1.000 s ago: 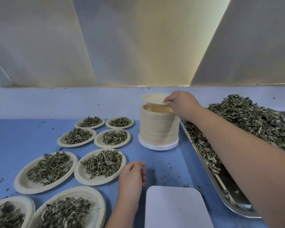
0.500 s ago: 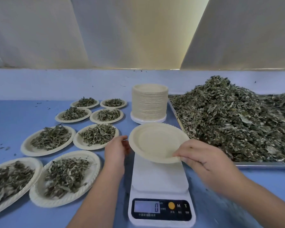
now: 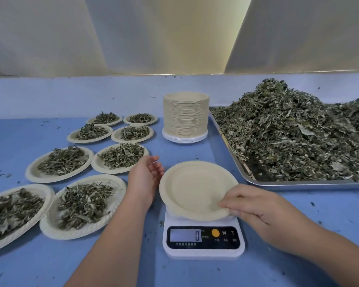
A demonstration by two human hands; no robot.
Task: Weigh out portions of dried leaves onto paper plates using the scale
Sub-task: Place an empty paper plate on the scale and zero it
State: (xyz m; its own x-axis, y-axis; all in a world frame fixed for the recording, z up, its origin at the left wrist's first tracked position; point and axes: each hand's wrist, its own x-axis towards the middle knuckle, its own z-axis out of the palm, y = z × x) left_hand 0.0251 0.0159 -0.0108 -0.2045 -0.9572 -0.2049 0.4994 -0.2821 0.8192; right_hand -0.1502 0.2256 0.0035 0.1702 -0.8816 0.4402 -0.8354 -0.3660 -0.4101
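my right hand pinches the near rim of the empty plate, which sits on the scale; my left hand hovers open beside it. display reads 0. advice: centre the plate, let go fully, zero, then add dried leaves.

The empty plate conceals most of the scale platform. The right hand covers the plate's near right rim; whether the rim is pinched cannot be determined. The nearest filled plate is cut off by the left edge, the metal tray by the right. Small print beneath the scale display is illegible.
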